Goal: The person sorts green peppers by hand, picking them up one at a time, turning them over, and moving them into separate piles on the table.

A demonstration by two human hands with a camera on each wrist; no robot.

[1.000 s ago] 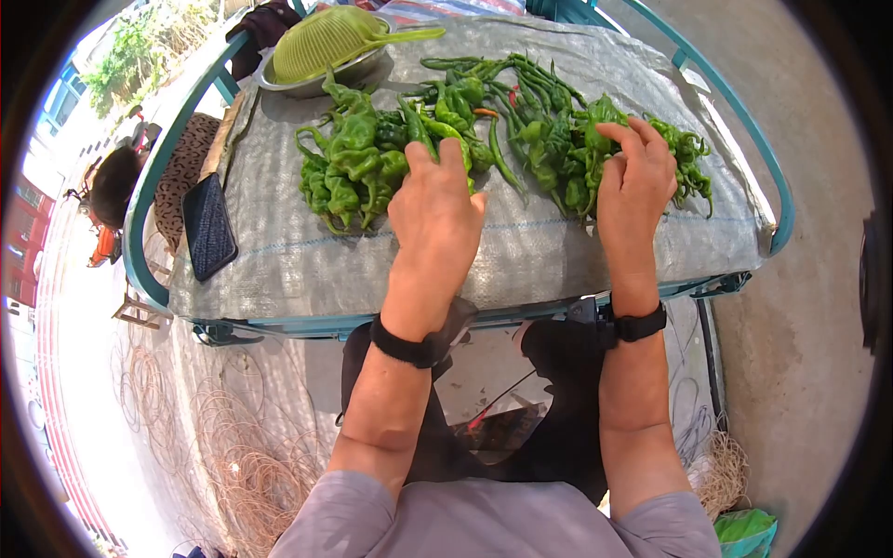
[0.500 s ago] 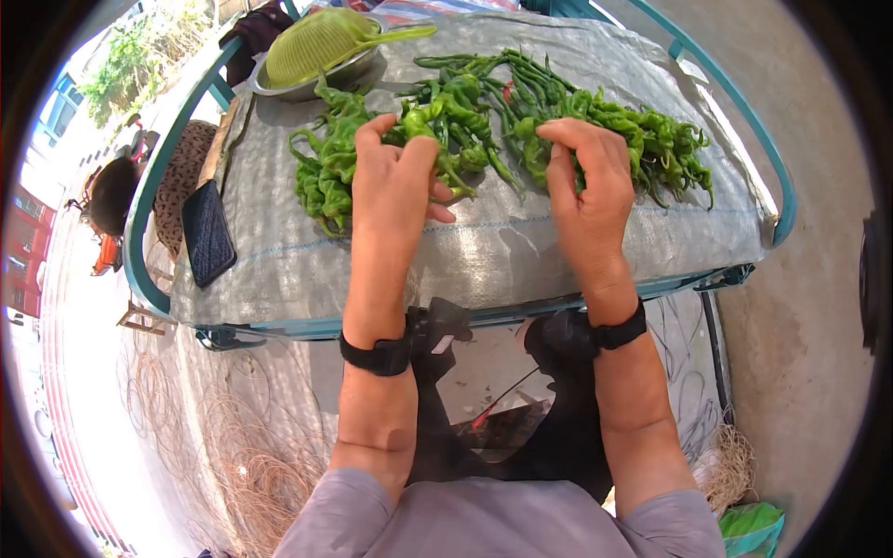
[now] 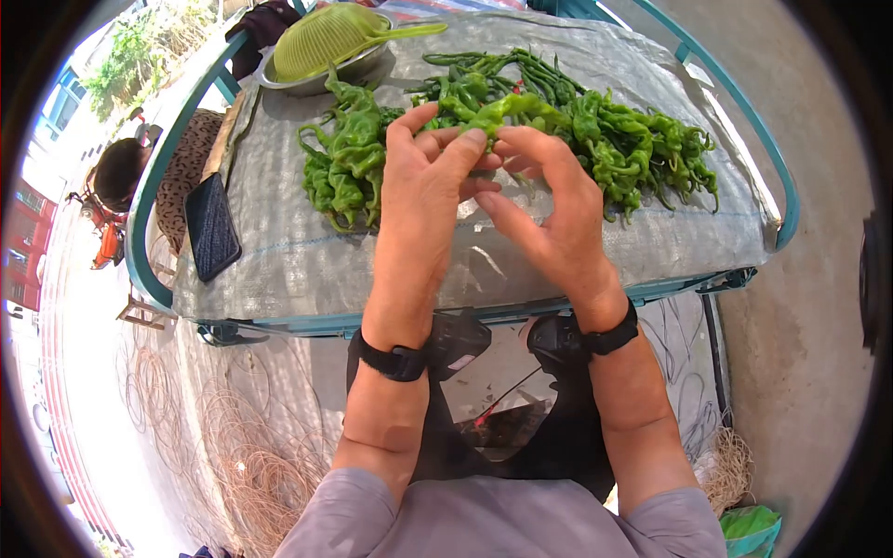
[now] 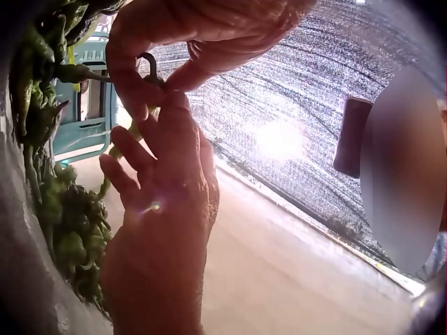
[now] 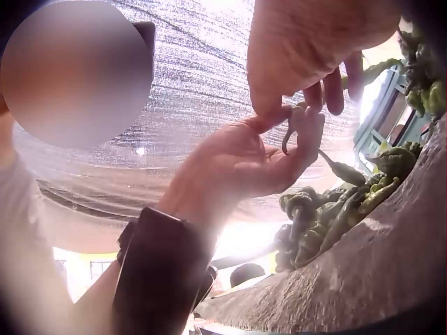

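My left hand (image 3: 419, 186) and right hand (image 3: 558, 205) meet above the front of the pepper heap. Between their fingertips is a bright green pepper (image 3: 521, 110), partly hidden by the fingers. Its curved stem (image 5: 287, 139) shows at the pinched fingers of the left hand (image 5: 244, 157). The right hand (image 5: 321, 49) grips the pepper from the other side with bent fingers. Wrinkled green peppers (image 3: 353, 139) lie in a pile to the left. More wrinkled peppers (image 3: 642, 149) form a pile to the right, with slim dark green peppers (image 3: 544, 79) behind.
A yellow-green strainer (image 3: 326, 45) lies in a metal bowl (image 3: 352, 73) at the back left. A phone (image 3: 213, 228) rests near the left edge of the woven sheet (image 3: 279, 270). Teal rails (image 3: 777, 177) border the surface. A person in leopard print (image 3: 191, 158) is beyond the left rail.
Both hands were apart over the peppers and have come together in the middle. A green pepper is now held between them. Peppers near the middle have shifted.
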